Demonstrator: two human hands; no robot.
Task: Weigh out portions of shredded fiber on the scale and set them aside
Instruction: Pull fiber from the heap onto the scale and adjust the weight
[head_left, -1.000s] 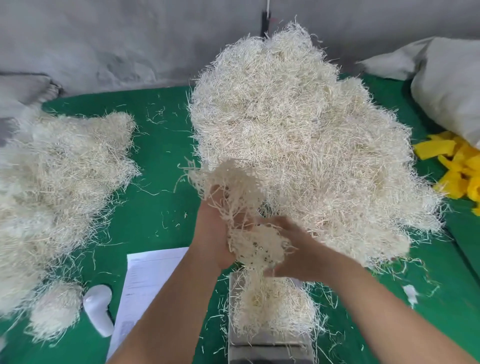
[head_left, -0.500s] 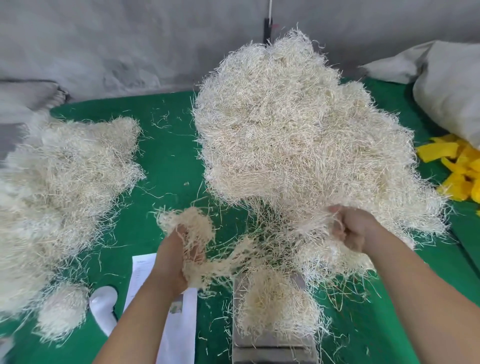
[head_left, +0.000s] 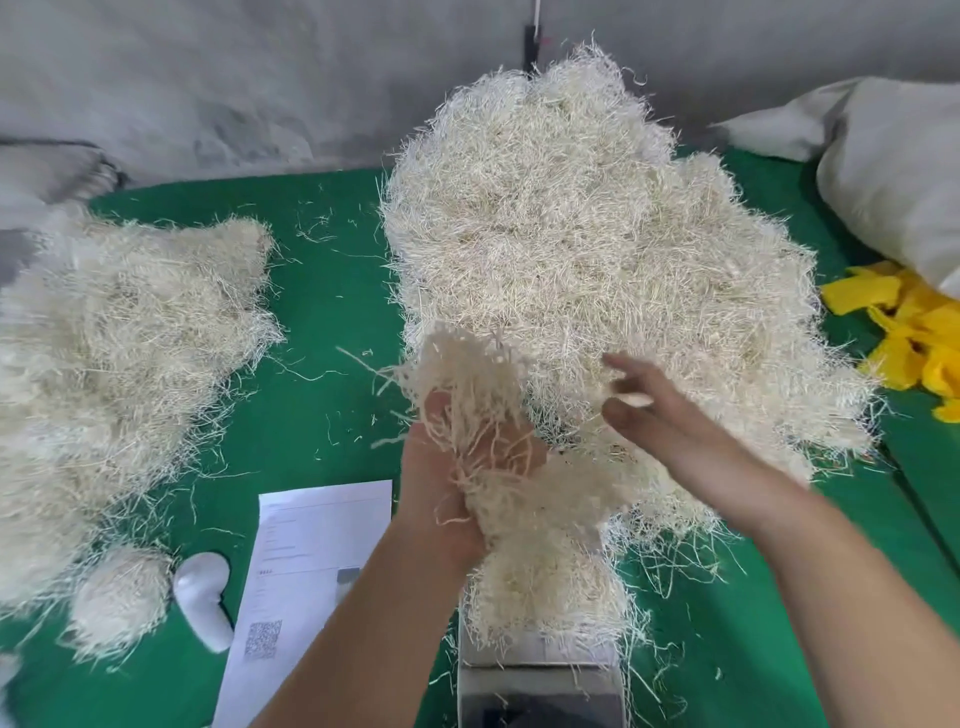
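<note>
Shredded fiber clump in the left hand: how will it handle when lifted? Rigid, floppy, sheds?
Likely floppy: the clump in the left hand droops and splays past the fingers. Probably light for its bulk, since it looks airy and loosely tangled. Apt to shed: stray strands litter the green cloth and hang around the scale.

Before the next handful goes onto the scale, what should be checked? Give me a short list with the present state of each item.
1. Left hand holds a tuft of fiber: ok.
2. Right hand free, fingers spread, holding nothing: ok.
3. Scale already carries a portion of fiber: ok.
4. Scale display readable: cannot tell, it is cut off at the frame edge.
5. Portion separate from the big pile: not ok, strands overlap at the scale's far edge.
6. Sheet of paper free of the scale: ok.
</note>
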